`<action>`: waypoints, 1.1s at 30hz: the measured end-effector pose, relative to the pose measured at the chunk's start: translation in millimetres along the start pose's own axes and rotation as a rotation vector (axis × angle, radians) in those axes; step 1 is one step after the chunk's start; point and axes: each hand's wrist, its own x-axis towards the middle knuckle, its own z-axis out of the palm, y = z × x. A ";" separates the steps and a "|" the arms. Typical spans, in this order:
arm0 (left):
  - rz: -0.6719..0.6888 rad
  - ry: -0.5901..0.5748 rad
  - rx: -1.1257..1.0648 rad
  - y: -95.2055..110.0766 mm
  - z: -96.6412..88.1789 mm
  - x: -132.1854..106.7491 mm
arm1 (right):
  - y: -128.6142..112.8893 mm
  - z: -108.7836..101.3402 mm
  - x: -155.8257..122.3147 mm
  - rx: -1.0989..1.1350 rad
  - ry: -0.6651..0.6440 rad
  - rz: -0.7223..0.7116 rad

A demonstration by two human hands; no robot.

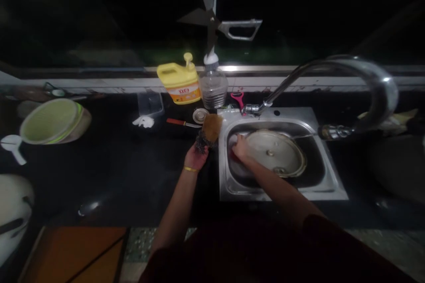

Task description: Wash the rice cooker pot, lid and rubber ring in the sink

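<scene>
My left hand (196,158), with a yellow band at the wrist, is over the counter just left of the sink. Its fingers are closed on a dark steel wool scourer (200,140). Touching the scourer is a brown pad (212,127) at the sink's left edge. Inside the steel sink (282,195) lies a round metal lid (265,141) with a small central knob. My right hand (241,147) is closed at the left side of the basin, beside the lid's rim. Something pale and something reddish show at its fingers; what they are is unclear.
A chrome faucet (335,63) arches over the sink. Behind stand a yellow detergent jug (181,82) and a clear bottle (213,87). A red-handled knife (177,121), a drain strainer (200,116) and a pink peeler (238,98) lie nearby. Green basket (49,121) at left.
</scene>
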 end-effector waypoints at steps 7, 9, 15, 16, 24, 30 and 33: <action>-0.059 0.102 -0.099 -10.4 0.5 -8.7 | 21.8 13.4 -10.1 -0.253 -0.171 -0.217; -0.056 0.097 -0.096 -11.5 -1.6 -10.2 | 15.9 10.3 -7.9 -0.237 -0.158 -0.257; -0.036 0.050 -0.125 -2.2 -13.4 -12.6 | 21.7 -40.3 -7.9 -0.324 -0.055 -0.558; -0.038 0.048 -0.131 -1.0 -14.7 -12.6 | 23.7 -54.6 -6.5 -0.314 -0.012 -0.623; -0.039 -0.007 -0.164 -4.9 -18.9 -11.8 | -80.8 -183.8 95.3 0.475 0.726 -0.418; -0.041 -0.014 -0.130 -4.9 -19.4 -16.2 | -168.4 -212.8 149.8 0.524 0.537 -0.233; -0.034 -0.009 -0.135 -4.0 -18.6 -23.4 | -134.3 -191.1 128.5 0.422 0.632 -0.422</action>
